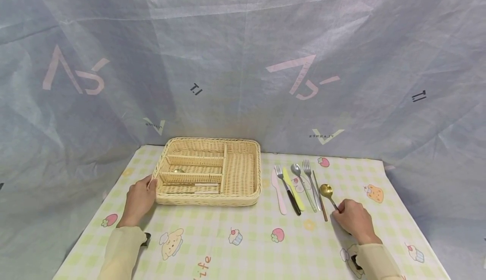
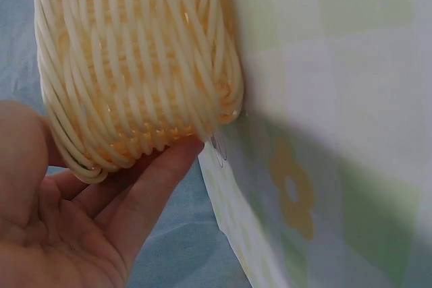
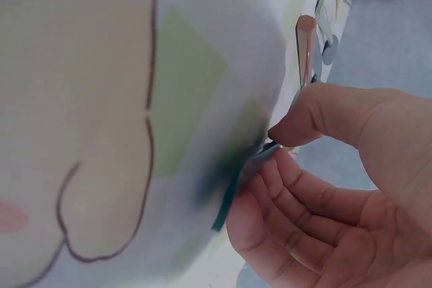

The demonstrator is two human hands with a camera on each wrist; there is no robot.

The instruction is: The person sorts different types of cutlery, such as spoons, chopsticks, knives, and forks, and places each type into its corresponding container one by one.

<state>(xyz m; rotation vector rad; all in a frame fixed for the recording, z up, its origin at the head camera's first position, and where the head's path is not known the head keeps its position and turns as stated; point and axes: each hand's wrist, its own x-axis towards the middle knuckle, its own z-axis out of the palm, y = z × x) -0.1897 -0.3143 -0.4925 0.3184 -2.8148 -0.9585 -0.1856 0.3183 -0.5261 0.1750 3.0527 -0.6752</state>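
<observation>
At the left of the table, the left hand [image 1: 140, 200] grips the near-left corner of a wicker cutlery tray [image 1: 243, 201]. In the left wrist view its fingers lie against the woven wall [image 2: 135, 52]. The right hand [image 1: 354, 219] pinches the handle of a spoon with a gold bowl [image 1: 326, 190], to the right of the cutlery row. A dark green handle end [image 3: 228, 200] shows below thumb and fingers in the right wrist view. The spoon's bowl points away from the person, low at the tablecloth; whether it touches the cloth I cannot tell.
Between tray and right hand lie a pink knife [image 1: 278, 191], a black-handled fork [image 1: 290, 193], a yellow-green knife [image 1: 294, 189], a green-handled spoon [image 1: 305, 185], a silver fork [image 1: 312, 183] and a thin brown-handled utensil [image 1: 322, 204]. White-handled utensils [image 1: 206, 184] occupy the tray's front compartment.
</observation>
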